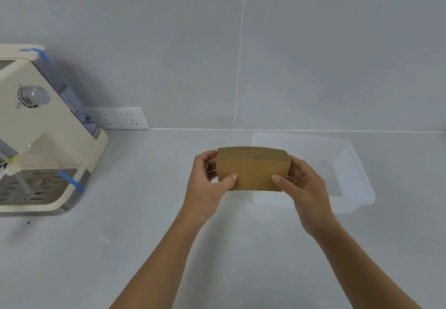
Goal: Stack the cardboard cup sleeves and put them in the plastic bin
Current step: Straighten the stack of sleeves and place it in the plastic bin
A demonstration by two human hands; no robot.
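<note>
A thick stack of flat brown cardboard cup sleeves [253,167] is held in the air above the counter, at the left edge of the plastic bin. My left hand [207,183] grips its left end, thumb on the front face. My right hand [304,185] grips its right end the same way. The clear plastic bin [354,183] stands on the counter behind and to the right of the stack, its near left part hidden by the stack and my right hand. The visible part of the bin's inside holds nothing.
A cream water dispenser [41,135] with blue tape strips stands at the left on the grey counter [144,236]. A white double wall socket [120,118] sits low on the grey tiled wall behind.
</note>
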